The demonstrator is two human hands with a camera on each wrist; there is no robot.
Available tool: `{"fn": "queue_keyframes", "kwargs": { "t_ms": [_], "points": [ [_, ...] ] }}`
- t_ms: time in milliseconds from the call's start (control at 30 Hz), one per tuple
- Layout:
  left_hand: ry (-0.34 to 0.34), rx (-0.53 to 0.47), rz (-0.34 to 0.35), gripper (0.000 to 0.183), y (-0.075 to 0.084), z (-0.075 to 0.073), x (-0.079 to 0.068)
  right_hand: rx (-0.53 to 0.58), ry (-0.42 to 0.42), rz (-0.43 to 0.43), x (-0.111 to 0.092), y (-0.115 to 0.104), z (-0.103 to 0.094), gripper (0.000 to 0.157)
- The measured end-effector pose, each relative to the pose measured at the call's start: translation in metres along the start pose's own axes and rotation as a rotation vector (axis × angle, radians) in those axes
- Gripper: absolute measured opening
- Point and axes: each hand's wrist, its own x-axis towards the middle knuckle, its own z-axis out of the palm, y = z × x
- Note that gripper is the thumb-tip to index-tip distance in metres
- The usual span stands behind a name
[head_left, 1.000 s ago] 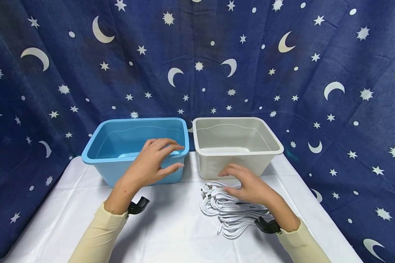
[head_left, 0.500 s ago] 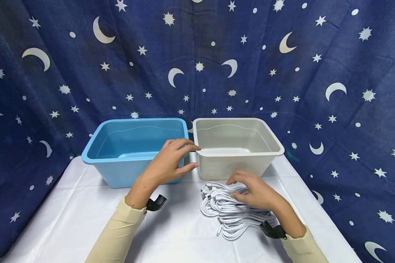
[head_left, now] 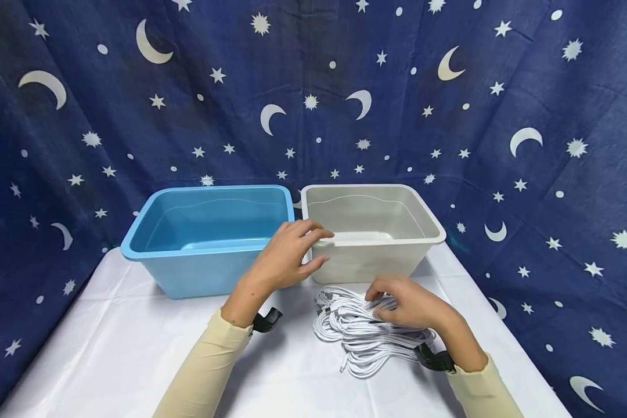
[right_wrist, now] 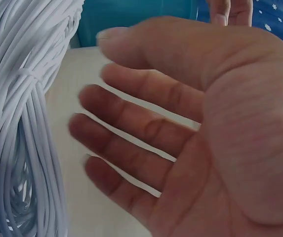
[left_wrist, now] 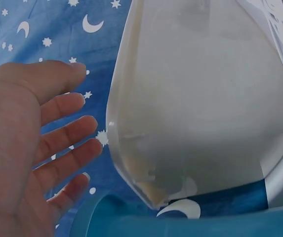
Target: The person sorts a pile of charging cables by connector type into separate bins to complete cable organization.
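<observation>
Coiled white USB cables lie in a pile on the white tablecloth, in front of the grey bin. My right hand hovers over the pile's far right part with relaxed fingers. In the right wrist view the palm holds nothing, and tied cable coils are beside the fingertips. My left hand is in the air by the grey bin's front left corner, near the blue bin. The left wrist view shows its fingers spread and apart from the grey bin's rim.
Both bins stand side by side at the back of the table, and no contents show in either. A dark blue curtain with moons and stars hangs behind and around the table. White tablecloth shows at the front left.
My left hand has moved right, from in front of the blue bin to the grey bin's front left corner. My right hand has shifted slightly right and nearer me. The cables stay put.
</observation>
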Motion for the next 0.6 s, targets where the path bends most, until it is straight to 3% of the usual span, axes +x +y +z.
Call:
{"fn": "queue_keyframes", "kwargs": {
  "t_ms": [267, 600],
  "points": [
    [0.029, 0.035, -0.024, 0.029, 0.006, 0.014, 0.006, 0.015, -0.088, 0.070, -0.003, -0.008, 0.000, 0.022],
    [0.072, 0.066, -0.052, 0.018, 0.013, 0.031, 0.008, -0.091, -0.052, 0.083, -0.003, -0.014, 0.000, 0.022]
  ]
}}
